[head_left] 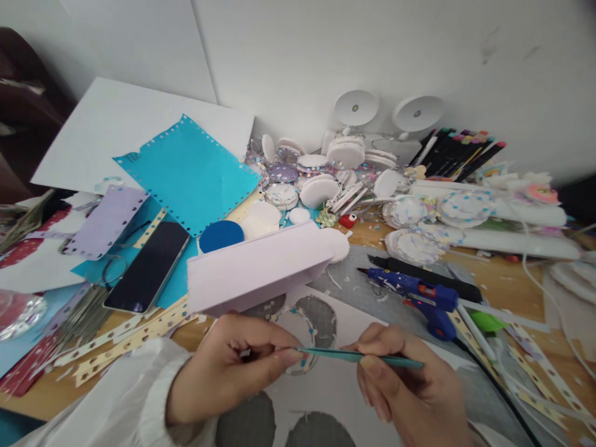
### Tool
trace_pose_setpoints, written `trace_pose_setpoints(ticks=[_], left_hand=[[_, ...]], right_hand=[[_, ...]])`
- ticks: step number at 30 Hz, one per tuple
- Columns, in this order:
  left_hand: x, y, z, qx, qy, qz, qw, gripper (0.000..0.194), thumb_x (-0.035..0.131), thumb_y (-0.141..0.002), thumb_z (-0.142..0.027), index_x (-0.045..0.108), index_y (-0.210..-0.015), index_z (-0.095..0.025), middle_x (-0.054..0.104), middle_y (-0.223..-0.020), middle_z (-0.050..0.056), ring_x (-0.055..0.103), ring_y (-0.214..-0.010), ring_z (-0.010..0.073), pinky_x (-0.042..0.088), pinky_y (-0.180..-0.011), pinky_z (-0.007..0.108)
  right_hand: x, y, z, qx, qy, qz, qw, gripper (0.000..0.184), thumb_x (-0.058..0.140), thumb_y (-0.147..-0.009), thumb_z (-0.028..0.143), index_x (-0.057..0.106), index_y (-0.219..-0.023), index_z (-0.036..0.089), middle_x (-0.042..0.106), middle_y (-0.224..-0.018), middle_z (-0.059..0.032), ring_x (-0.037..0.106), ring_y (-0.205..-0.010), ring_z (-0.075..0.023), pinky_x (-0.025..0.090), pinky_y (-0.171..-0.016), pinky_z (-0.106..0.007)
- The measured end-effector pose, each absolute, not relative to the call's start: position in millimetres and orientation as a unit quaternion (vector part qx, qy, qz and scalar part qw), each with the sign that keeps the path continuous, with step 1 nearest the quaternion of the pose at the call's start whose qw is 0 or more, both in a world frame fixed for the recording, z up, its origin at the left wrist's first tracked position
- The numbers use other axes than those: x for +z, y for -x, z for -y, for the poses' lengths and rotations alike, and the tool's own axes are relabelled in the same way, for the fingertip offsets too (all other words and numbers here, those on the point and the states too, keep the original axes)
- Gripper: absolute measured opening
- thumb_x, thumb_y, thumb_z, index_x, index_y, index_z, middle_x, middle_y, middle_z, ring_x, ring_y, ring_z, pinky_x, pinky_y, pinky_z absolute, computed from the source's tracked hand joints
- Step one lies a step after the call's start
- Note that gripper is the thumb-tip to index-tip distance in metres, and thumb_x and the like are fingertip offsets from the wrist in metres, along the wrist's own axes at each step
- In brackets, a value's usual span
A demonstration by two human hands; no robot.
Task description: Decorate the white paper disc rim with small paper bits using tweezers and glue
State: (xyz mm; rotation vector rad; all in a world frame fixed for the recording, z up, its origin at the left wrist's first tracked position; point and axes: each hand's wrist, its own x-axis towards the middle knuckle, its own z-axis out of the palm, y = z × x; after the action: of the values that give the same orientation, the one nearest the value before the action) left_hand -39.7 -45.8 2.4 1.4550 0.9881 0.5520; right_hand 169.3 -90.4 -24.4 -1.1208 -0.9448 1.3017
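Teal tweezers (pixel 335 355) lie nearly level in my right hand (pixel 414 385), closed around them between thumb and fingers. Their narrow tips point left and meet the fingertips of my left hand (pixel 237 363). The thumb and forefinger of that hand are pinched together; whatever they hold is too small to make out. Just behind and below the tips is a round white paper disc (pixel 293 326) edged with small blue and pale bits, partly hidden by my fingers. Under it lies a white sheet (pixel 302 388) with large round cut-outs showing grey.
A pale lilac box (pixel 261 267) stands just beyond my hands. To the right lies a blue glue gun (pixel 414 292) with its cable. Left are a phone (pixel 146 267), blue punched paper (pixel 186 177) and punched strips (pixel 135 341). Decorated discs (pixel 319 189) pile up behind.
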Motion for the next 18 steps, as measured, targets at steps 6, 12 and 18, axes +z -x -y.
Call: trace_pose_setpoints(ticks=[6,12,18], left_hand=[[9,41,45,0.258,-0.68,-0.44,0.527,0.028,0.055,-0.087,-0.031,0.075,-0.086,-0.012,0.048,-0.049,-0.001,0.03,-0.044,0.0075,0.022,-0.04,0.02],[25,50,48,0.24,-0.748,-0.437,0.438,0.031,0.051,-0.09,-0.031,0.075,-0.085,-0.012,0.056,-0.05,0.001,0.036,-0.042,0.0073,0.026,-0.04,0.019],[39,60,68,0.224,-0.702,-0.484,0.471,0.043,0.047,-0.089,-0.044,0.075,-0.079,-0.013,0.04,-0.04,-0.004,0.034,-0.036,0.0067,0.023,-0.037,0.018]], right_hand=[[-30,-183,77,0.524,0.436,0.421,0.599,0.007,0.064,-0.085,0.027,0.066,-0.084,0.02,0.052,-0.054,0.0055,0.043,-0.034,-0.004,0.04,-0.036,-0.019],[-10,-196,83,0.421,0.454,0.452,0.642,0.002,0.065,-0.084,0.026,0.066,-0.085,0.024,0.059,-0.066,0.0031,0.043,-0.035,-0.0036,0.039,-0.036,-0.022],[3,-202,117,0.201,0.535,0.58,0.581,0.011,0.063,-0.082,0.02,0.067,-0.086,0.03,0.066,-0.078,-0.0026,0.065,-0.06,-0.0175,0.05,-0.044,-0.028]])
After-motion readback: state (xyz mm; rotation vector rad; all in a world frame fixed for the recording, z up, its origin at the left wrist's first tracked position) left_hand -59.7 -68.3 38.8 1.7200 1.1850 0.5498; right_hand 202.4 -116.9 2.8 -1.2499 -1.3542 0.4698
